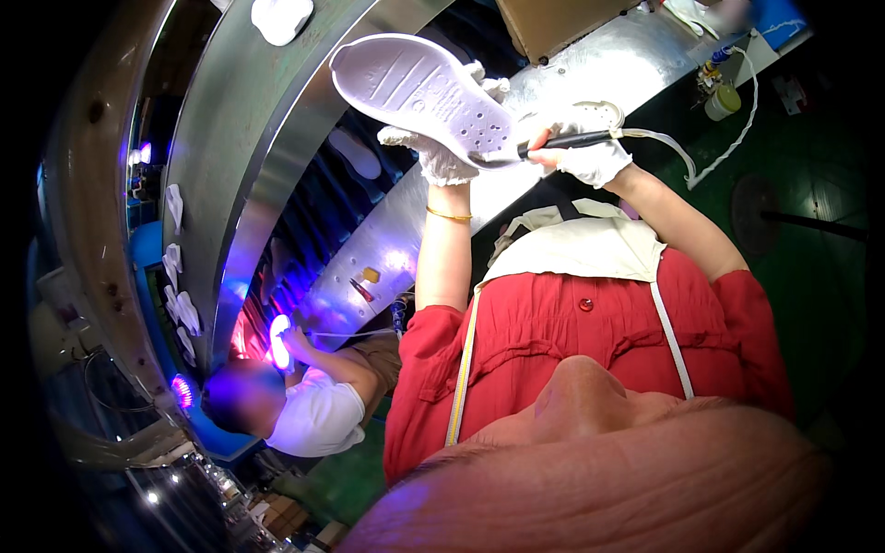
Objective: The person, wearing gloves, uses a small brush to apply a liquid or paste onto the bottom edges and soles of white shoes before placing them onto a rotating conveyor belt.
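Observation:
My left hand (441, 157), in a white glove, holds a white shoe sole (419, 92) up with its underside toward me, the perforated end nearest my hands. My right hand (590, 152), also gloved in white, grips a slim dark-handled tool (567, 140). The tool's tip meets the sole's edge at that end. A white cord (728, 138) runs from the tool off to the upper right. I wear a red top and a cream apron.
A shiny metal bench (590, 64) runs behind my hands, with a cardboard box (553, 23) and a small jar (724, 101) on it. At the lower left a co-worker (295, 405) handles a sole under violet light. White soles (180, 276) line the curved metal rack, and another sole (281, 18) lies at the top.

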`<state>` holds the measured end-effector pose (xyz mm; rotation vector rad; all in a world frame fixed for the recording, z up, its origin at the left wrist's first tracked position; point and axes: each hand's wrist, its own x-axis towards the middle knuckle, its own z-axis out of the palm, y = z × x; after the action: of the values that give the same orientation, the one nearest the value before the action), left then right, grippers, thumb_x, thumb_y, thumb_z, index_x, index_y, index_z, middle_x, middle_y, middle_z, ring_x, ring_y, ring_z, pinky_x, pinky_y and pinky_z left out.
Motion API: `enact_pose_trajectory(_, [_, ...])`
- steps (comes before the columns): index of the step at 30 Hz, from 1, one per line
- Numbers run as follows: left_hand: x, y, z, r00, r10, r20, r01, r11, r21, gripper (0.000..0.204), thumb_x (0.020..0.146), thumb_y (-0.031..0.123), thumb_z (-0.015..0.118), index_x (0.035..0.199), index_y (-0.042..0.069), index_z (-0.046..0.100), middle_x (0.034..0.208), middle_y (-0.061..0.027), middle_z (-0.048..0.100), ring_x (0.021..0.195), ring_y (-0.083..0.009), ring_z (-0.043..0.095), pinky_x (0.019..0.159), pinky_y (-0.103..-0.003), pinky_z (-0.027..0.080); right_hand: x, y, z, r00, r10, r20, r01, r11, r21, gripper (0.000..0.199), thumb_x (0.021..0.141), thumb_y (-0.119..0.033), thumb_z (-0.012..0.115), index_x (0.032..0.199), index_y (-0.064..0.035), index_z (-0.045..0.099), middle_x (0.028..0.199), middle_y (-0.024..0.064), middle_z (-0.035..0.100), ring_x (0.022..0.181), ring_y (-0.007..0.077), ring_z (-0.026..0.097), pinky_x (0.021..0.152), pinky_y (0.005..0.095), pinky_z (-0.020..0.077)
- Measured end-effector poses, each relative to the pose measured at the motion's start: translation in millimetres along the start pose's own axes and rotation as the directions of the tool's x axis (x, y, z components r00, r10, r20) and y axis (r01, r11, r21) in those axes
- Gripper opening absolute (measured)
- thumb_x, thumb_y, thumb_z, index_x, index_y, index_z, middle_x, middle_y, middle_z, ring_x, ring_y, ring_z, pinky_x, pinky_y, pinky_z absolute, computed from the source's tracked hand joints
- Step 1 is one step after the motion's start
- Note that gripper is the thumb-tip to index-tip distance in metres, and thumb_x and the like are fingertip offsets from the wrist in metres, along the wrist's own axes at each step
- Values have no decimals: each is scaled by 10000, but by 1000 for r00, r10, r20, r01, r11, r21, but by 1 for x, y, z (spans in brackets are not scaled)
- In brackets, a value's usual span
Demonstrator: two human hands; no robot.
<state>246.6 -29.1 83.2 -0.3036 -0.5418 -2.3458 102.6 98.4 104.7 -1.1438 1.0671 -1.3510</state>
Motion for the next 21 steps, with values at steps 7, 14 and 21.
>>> enact_pose_trajectory(7, [3,12,-1,985,-112,-133,144,954,262,1153,463,811,556,1287,24,377,1196,-224,484,1043,-366,536,886,-492,455,3,3,-17,979,182,95,-203,922,329,102,737,-15,660,811,-32,592,796,53,600,729,124,581,649,231,471])
enact_pose_trajectory(14, [6,23,-5,904,-164,-394,380,729,569,857,661,684,553,1190,12,487,1062,-120,586,945,-191,574,814,-313,483,8,-6,-18,981,-44,188,123,892,-434,96,700,-35,686,771,-36,622,884,62,624,810,138,578,716,255,476])
enact_pose_trajectory(21, [24,16,8,771,-254,-583,583,650,488,579,838,521,515,1156,37,534,1020,-64,605,888,-133,566,769,-265,472,8,-13,-24,979,169,117,-167,985,-32,119,697,-9,642,810,-32,611,860,57,607,814,139,566,741,249,460])
